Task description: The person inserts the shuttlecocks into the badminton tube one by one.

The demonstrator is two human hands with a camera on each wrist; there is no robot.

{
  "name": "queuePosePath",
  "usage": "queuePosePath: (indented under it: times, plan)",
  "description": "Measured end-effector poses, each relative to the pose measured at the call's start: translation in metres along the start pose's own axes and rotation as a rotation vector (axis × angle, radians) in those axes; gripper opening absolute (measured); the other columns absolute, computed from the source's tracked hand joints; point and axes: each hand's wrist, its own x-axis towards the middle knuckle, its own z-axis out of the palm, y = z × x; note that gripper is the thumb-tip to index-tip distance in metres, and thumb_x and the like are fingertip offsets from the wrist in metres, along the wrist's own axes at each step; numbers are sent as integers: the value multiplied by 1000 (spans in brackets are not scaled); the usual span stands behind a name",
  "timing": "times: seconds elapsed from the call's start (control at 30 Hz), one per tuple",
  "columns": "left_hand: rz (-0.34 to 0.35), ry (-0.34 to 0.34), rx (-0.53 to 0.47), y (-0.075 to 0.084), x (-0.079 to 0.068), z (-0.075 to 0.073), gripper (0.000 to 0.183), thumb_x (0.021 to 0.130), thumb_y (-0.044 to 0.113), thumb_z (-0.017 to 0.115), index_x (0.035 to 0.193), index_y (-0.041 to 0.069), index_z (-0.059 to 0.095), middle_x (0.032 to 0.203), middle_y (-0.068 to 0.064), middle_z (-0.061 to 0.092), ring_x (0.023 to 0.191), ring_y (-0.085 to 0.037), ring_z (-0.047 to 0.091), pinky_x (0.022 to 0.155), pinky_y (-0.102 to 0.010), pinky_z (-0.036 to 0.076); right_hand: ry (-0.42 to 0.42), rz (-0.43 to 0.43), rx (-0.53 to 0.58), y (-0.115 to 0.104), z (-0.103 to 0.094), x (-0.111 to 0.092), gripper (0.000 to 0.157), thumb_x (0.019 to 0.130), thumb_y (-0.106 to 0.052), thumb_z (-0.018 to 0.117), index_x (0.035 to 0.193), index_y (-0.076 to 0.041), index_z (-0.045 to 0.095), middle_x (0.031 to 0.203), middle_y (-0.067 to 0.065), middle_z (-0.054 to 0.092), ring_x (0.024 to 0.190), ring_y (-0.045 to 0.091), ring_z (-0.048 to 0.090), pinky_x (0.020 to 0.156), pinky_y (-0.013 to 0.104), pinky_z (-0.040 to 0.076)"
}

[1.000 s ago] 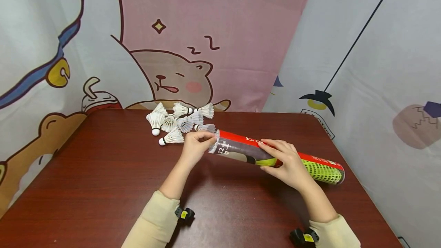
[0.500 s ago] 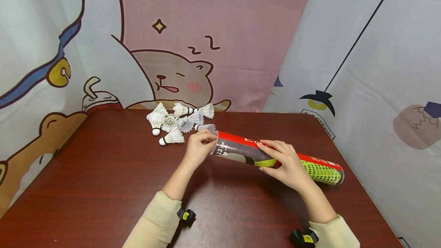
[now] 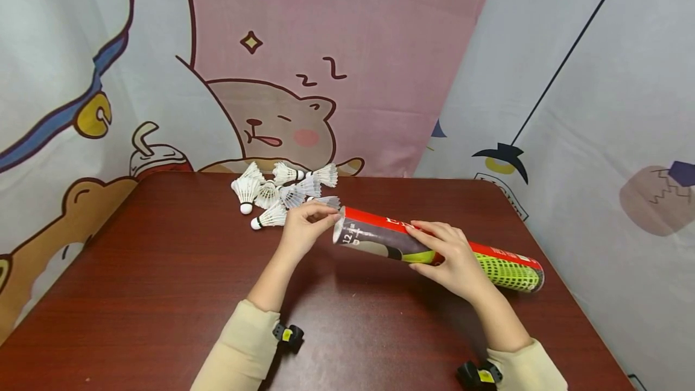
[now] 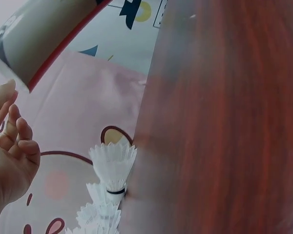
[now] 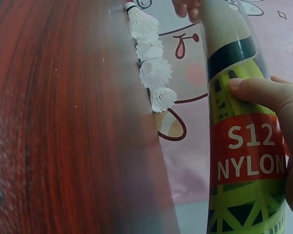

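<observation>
A shuttlecock tube (image 3: 374, 233), red, grey and lime green, lies slanted in the head view, its open end up and to the left. My right hand (image 3: 447, 252) grips it round the middle; in the right wrist view its thumb (image 5: 254, 90) presses the printed wall. At the tube's mouth is my left hand (image 3: 304, 228), fingers loosely bent. No object shows between the left hand's fingers (image 4: 23, 129) in the left wrist view. Whether they touch the rim is unclear. The tube's inside is hidden.
Several white feather shuttlecocks (image 3: 247, 189) lie in a cluster at the back of the brown table (image 3: 163, 282), just beyond the left hand. A cartoon-printed cloth (image 3: 391, 65) hangs behind and beside the table.
A shuttlecock's feather end showing at the tube's mouth has gone inside. The left fingers reached into the mouth, then drew back left. The right hand and tube stay nearly still.
</observation>
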Motion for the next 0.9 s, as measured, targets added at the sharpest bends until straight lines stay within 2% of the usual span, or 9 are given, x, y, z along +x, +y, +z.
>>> queuePosePath:
  times: [0.17,0.37,0.6,0.77,0.9]
  plan:
    - [-2,47,39,0,2,-10,12,79,-7,73,89,-13,70,84,-24,66,66,-10,54,60,-20,44,2,-5,-12,1,0,0,78,65,-18,90,136,-19,56,134,5,53,118,24,45,91,47,31]
    - [5,138,78,-3,5,-26,13,79,-7,73,89,-13,70,80,-21,65,66,-9,54,60,-22,44,5,-5,-15,2,0,0,78,65,-18,90,136,-19,56,134,5,53,118,25,46,92,47,31]
    - [45,288,166,-45,12,-45,10,77,-1,78,85,-6,74,70,-13,61,60,-13,49,49,-18,36,-2,1,-10,2,1,-1,79,65,-18,90,136,-20,56,135,4,53,118,24,45,92,47,31]
    - [49,367,225,-60,10,-51,12,75,1,79,85,-5,74,71,-12,62,61,-12,50,50,-17,35,-5,3,-13,2,2,-1,79,64,-17,90,136,-20,56,135,4,53,119,24,45,92,47,31]
    - [60,411,284,-71,9,-54,14,74,2,80,85,-5,74,72,-17,62,63,-17,51,54,-21,37,-8,5,-14,3,2,-1,79,64,-17,90,136,-21,57,135,4,53,119,24,45,92,47,31]
